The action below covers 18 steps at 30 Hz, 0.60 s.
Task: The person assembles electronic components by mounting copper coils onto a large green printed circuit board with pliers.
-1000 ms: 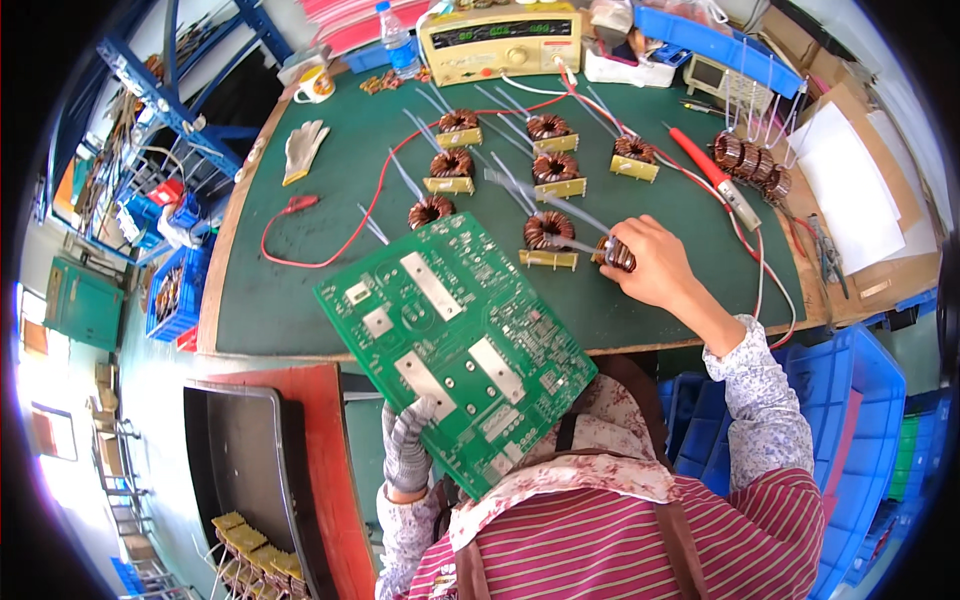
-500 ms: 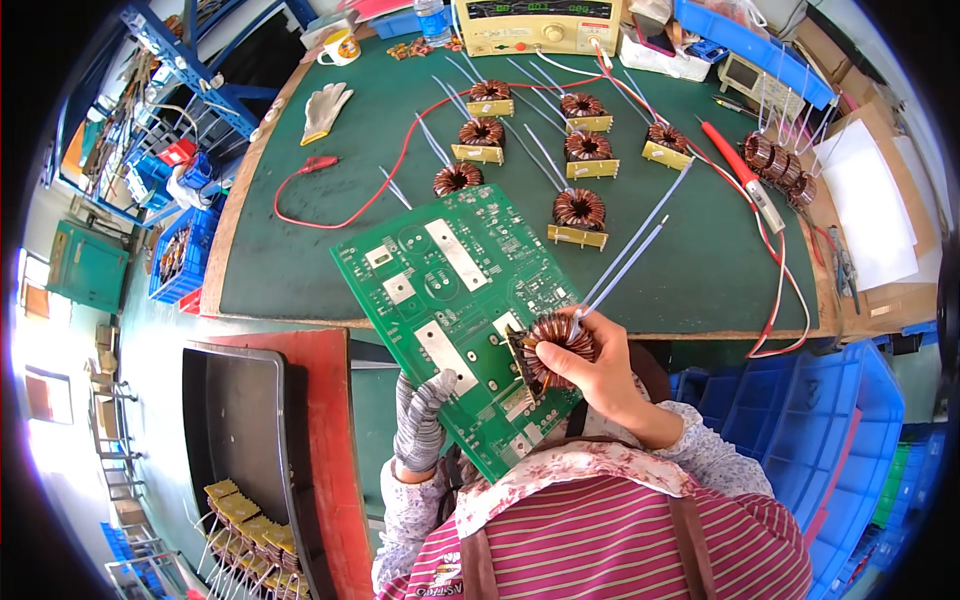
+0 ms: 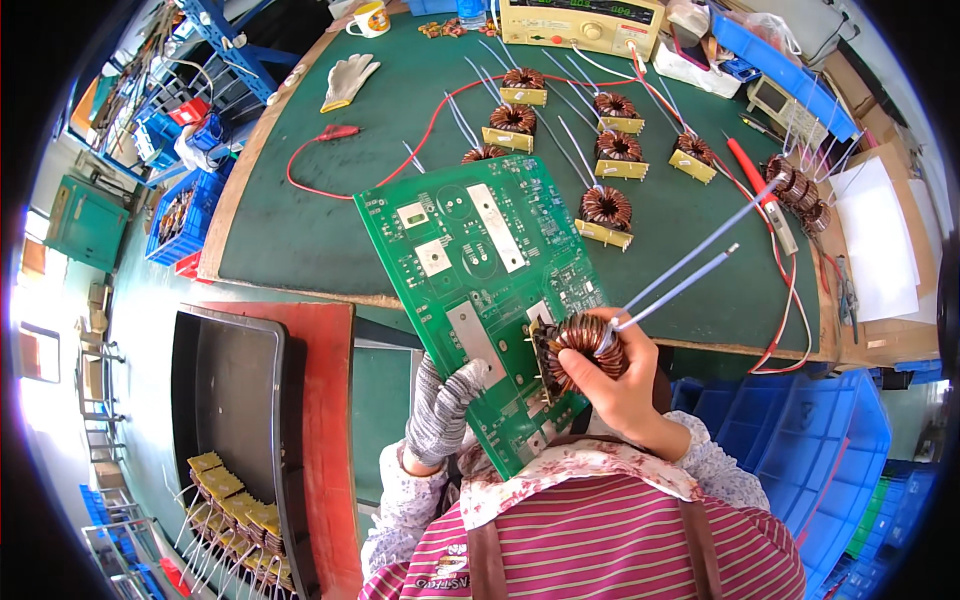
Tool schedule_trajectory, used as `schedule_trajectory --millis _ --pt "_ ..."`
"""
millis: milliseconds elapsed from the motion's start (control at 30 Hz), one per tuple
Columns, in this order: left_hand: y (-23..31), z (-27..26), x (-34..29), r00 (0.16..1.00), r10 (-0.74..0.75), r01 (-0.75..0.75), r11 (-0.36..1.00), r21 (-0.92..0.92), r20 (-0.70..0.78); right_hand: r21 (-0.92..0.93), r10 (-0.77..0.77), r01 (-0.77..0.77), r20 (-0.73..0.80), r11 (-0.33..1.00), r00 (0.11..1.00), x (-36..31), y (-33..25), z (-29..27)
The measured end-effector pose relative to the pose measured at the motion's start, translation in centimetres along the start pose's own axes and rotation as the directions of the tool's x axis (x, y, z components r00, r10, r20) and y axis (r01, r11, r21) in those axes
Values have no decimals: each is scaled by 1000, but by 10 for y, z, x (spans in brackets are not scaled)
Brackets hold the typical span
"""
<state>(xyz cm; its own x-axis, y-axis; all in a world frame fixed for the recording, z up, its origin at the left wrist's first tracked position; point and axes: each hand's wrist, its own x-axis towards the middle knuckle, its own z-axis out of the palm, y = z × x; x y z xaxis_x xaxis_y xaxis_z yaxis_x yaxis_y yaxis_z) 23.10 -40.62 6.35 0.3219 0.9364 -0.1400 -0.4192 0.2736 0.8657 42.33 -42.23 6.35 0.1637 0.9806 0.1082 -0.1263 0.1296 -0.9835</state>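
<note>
My left hand point(image 3: 442, 405), in a grey striped knit glove, grips the lower left edge of a large green circuit board point(image 3: 440, 255), thumb on its face. The board is held tilted in front of my body, off the table. My bare right hand point(image 3: 635, 385) is closed round a copper-wound toroid coil point(image 3: 590, 345), its thumb across the windings. Two blue-sleeved leads point(image 3: 680, 280) stick out from the coil toward the upper right. The coil's base plate faces the board's lower right part; whether its pins sit in the holes I cannot tell.
Several similar coils point(image 3: 606, 208) stand on the green table point(image 3: 390, 110). Beyond lie a work glove point(image 3: 350, 80), a red clip lead point(image 3: 338, 132) and a power supply point(image 3: 580, 25). A red probe point(image 3: 750, 170) lies right. A black tray point(image 3: 240, 370) holds more coils; blue crates point(image 3: 830, 430) stand right.
The view has shifted slightly, so table things sit higher and farther right. Both hands stay on the board and coil; the coil's leads now lean farther right.
</note>
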Motion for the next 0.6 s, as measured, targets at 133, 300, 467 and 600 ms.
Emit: schedule_trajectory --millis 133,300,467,600 --pt "5 15 0 999 46 -45 994 -104 15 -388 -296 282 24 878 955 2 -14 16" --pt "5 18 2 994 93 -92 995 -24 48 -477 -365 377 122 794 923 8 -19 13" --pt "1 15 2 997 76 -75 995 -61 9 -396 -200 221 95 891 975 6 -16 8" --pt "5 19 1 992 101 -94 992 -84 80 -545 -362 405 190 734 913 6 -21 16"
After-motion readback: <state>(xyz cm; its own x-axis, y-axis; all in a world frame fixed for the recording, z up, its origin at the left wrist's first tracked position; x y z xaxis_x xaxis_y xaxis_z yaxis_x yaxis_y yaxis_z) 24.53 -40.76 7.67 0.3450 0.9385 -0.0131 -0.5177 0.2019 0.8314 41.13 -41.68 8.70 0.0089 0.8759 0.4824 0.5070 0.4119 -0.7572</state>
